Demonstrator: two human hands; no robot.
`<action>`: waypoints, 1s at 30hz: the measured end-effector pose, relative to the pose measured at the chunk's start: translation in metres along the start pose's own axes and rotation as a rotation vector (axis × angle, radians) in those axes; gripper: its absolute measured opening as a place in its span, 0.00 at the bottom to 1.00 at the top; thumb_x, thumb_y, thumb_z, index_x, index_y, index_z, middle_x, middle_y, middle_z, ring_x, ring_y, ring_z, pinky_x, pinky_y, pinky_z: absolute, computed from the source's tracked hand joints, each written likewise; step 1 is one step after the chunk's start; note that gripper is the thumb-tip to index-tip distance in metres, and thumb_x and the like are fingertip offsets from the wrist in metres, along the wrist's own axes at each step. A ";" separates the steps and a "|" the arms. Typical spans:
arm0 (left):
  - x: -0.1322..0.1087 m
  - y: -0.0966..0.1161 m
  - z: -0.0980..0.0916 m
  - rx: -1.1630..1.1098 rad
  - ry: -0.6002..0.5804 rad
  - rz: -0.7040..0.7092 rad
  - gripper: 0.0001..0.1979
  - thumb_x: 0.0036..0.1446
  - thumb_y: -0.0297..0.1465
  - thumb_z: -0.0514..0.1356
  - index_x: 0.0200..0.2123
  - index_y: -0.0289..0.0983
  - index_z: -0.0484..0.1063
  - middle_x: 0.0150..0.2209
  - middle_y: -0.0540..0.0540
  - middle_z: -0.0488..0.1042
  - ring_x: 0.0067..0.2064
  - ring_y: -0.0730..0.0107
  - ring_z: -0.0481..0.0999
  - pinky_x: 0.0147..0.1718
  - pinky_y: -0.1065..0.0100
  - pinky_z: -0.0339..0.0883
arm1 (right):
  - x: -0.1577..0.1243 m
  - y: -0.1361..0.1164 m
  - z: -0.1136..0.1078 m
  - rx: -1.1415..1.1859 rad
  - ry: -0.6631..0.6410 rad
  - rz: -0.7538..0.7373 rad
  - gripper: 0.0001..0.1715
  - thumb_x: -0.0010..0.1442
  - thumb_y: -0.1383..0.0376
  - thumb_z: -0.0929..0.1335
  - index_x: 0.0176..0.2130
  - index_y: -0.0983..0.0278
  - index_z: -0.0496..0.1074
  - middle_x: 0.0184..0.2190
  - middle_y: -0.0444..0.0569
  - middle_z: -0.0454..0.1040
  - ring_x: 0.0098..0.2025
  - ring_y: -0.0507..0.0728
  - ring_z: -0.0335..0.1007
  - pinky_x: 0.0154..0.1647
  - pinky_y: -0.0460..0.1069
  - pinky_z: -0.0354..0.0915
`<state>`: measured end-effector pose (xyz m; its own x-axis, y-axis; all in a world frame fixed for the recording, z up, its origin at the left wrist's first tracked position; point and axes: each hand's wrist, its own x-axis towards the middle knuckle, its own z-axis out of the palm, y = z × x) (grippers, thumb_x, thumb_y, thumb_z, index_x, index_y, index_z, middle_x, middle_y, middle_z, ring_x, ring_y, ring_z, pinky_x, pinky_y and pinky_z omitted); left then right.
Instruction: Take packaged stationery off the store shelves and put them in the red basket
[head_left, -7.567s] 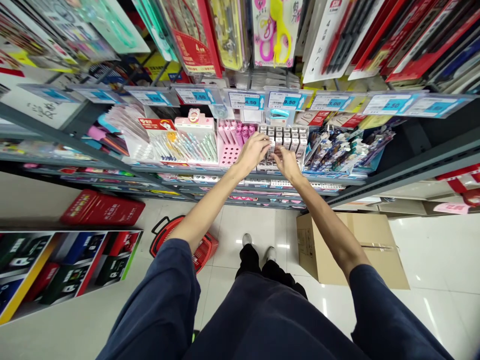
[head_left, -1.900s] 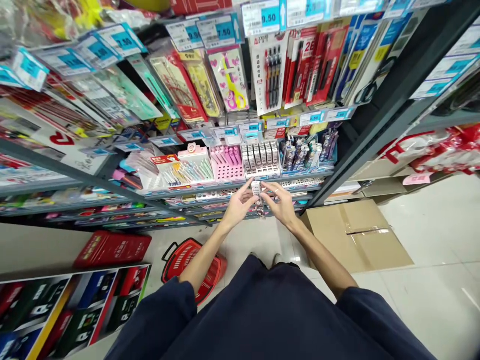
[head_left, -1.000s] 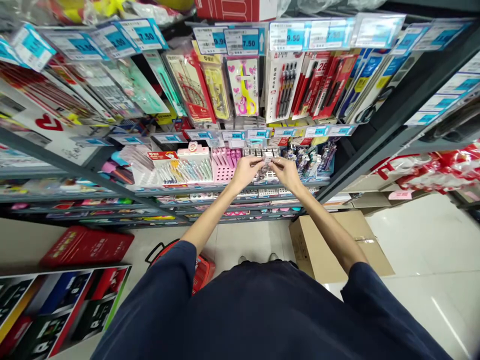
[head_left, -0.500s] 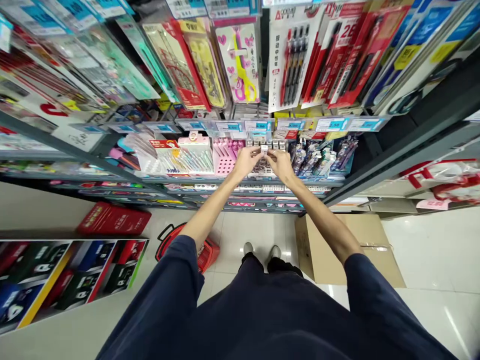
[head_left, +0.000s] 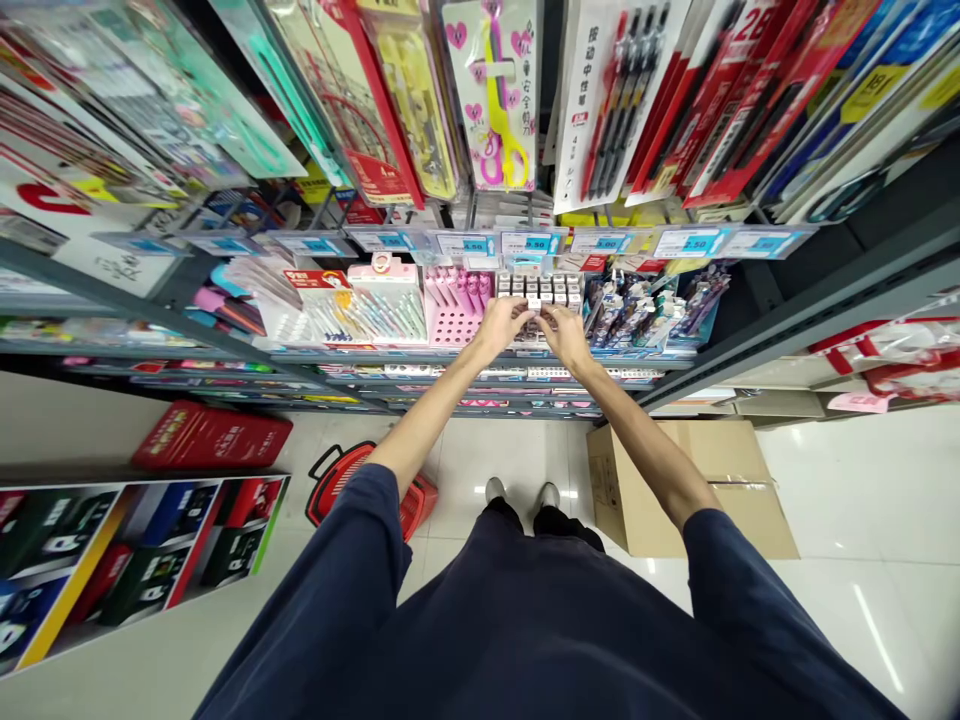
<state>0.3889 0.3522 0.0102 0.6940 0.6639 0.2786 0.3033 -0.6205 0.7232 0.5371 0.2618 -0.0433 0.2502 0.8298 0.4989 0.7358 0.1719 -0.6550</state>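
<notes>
My left hand (head_left: pixel 499 326) and my right hand (head_left: pixel 564 332) meet over a shelf display, fingers bent and thumbs close together. Between the fingertips is a small white box (head_left: pixel 534 304), pinched from both sides; its print is too small to read. Right behind it stand rows of similar small boxes (head_left: pixel 553 286) in a display tray. Left of my left hand, pink pens (head_left: pixel 466 290) stand in a pink holder with round holes (head_left: pixel 453 328). To the right of my right hand are patterned pens (head_left: pixel 622 310) in clear wrapping.
Above hang carded packs, including yellow scissors (head_left: pixel 504 130) and a gel pen pack (head_left: pixel 621 110), over a price-tag rail (head_left: pixel 536 243). On the floor are a red shopping basket (head_left: pixel 420 505) at left and a cardboard box (head_left: pixel 682 500) at right. A metal shelf upright (head_left: pixel 750 325) runs along the right.
The view has shifted, so the hanging packs sit higher and larger. My hands have come slightly lower off the boxes, showing more of the rows, with the small white box still between my fingertips.
</notes>
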 end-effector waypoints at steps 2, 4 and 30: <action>0.001 -0.003 0.001 0.051 -0.027 0.008 0.05 0.61 0.26 0.63 0.36 0.31 0.80 0.34 0.42 0.82 0.36 0.64 0.79 0.40 0.64 0.73 | -0.001 0.003 0.003 -0.005 -0.006 0.000 0.24 0.70 0.55 0.65 0.53 0.70 0.77 0.49 0.63 0.79 0.52 0.64 0.77 0.59 0.57 0.70; 0.001 -0.006 0.002 0.101 -0.035 -0.004 0.07 0.61 0.27 0.64 0.40 0.31 0.80 0.34 0.43 0.81 0.34 0.65 0.78 0.41 0.64 0.72 | 0.000 0.005 0.004 -0.014 -0.015 0.004 0.25 0.70 0.56 0.65 0.54 0.72 0.76 0.50 0.64 0.79 0.52 0.64 0.77 0.59 0.57 0.70; 0.016 -0.019 0.010 0.250 0.062 0.093 0.10 0.64 0.25 0.58 0.42 0.32 0.81 0.42 0.40 0.78 0.44 0.62 0.77 0.50 0.62 0.70 | 0.019 -0.006 0.004 -0.152 -0.197 0.115 0.15 0.70 0.66 0.61 0.46 0.70 0.75 0.42 0.60 0.78 0.43 0.61 0.73 0.50 0.54 0.68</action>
<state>0.4010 0.3706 -0.0055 0.6874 0.6188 0.3801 0.3973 -0.7586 0.5164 0.5350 0.2786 -0.0315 0.2213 0.9292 0.2960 0.7993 0.0011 -0.6010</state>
